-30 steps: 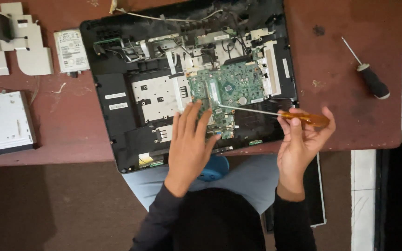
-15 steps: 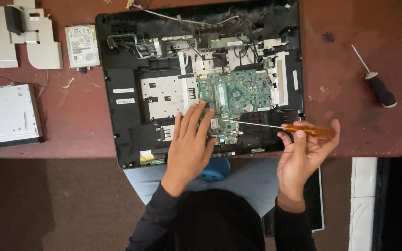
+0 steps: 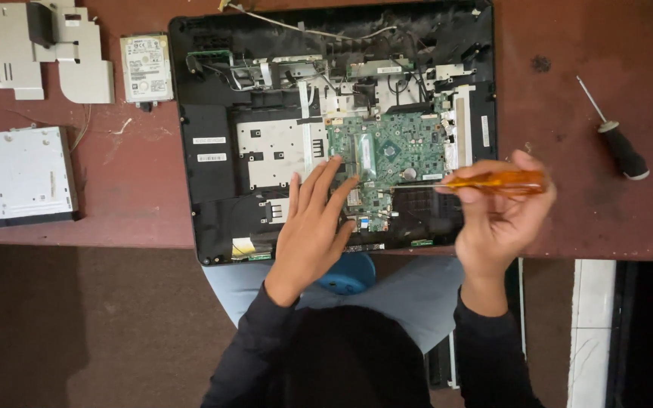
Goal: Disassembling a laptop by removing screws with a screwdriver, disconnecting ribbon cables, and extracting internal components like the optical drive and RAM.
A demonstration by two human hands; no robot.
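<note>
An opened black laptop base (image 3: 213,151) lies on the reddish-brown table (image 3: 568,151), its green circuit board (image 3: 402,147) exposed. My left hand (image 3: 313,227) rests flat on the lower part of the laptop, fingers spread, fingertips touching the board's left edge. My right hand (image 3: 496,215) grips an orange-handled screwdriver (image 3: 493,181) held sideways. Its thin metal shaft points left, with the tip over the board's lower part.
A black-handled screwdriver (image 3: 620,143) lies at the right. A silver hard drive (image 3: 146,68) and grey metal cover plates (image 3: 47,53) sit at the top left. An optical drive (image 3: 28,175) lies at the left edge. A blue round object (image 3: 351,276) sits on my lap.
The view has shifted so everything sits further right and lower. My right hand with the screwdriver has stayed over the board; my left hand remains flat on the laptop.
</note>
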